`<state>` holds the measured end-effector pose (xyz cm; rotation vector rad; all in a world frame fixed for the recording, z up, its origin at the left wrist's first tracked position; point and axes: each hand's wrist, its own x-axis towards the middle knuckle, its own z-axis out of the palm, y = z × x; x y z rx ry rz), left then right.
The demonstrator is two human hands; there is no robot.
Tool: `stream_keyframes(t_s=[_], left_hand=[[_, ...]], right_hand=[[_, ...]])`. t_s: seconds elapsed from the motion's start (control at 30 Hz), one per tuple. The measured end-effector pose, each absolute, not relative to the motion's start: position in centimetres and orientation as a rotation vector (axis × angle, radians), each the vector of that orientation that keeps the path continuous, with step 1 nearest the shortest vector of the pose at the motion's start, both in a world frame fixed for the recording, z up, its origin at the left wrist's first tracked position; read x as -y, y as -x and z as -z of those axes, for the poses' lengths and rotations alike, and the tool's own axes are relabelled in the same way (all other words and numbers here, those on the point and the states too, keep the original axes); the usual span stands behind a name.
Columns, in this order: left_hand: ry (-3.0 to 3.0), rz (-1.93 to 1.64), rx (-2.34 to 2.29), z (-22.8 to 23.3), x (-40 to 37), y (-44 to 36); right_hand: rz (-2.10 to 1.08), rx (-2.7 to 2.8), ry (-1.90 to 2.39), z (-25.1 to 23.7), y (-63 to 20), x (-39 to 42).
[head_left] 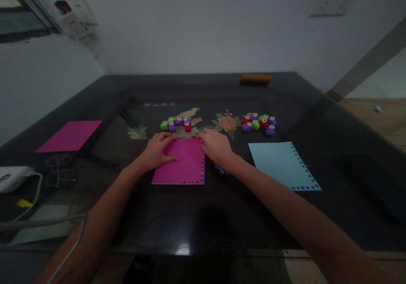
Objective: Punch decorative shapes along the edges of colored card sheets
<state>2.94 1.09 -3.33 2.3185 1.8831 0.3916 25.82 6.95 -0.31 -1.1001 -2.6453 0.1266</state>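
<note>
A pink sheet of paper (180, 169) lies before me, with small punched holes along its right edge and part of its near edge. A thin blue line shows under its near edge. My left hand (157, 148) rests on the sheet's left side, thumb stretched across it and fingers at the far edge. At the far right corner, my right hand (215, 145) has its fingers drawn together on the paper. Small blue bits (221, 169) lie beside the sheet, partly hidden by my right forearm. To the right is a light blue sheet (275, 159) with holes along two edges.
Two groups of small colored big-eyed figures stand beyond the sheet, a left group (179, 123) and a right group (259, 123). Another pink sheet (71, 136) lies left, near clear-looking scissors-like loops (58, 174) and a white device (14, 178) with a cable. An orange-brown roll (256, 78) lies far back.
</note>
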Motion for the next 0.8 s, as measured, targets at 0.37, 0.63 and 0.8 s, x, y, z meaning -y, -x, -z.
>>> stream_keyframes(t_s=[0.37,0.63,0.8], left_hand=[[-2.338,-0.476,-1.839,3.3,-1.2,-2.8],[-2.228,-0.623,-1.819,2.2,-1.0,-3.1],[-1.896,-0.911,-1.798,1.6,-1.0,-2.8]], right_hand=[[-0.437,2.495,1.201,0.5,-25.9,-7.4],[-0.765,2.336,1.179,1.6,-26.2,-8.5],[-1.012,2.166,1.149,2.1,-26.0,-9.1]])
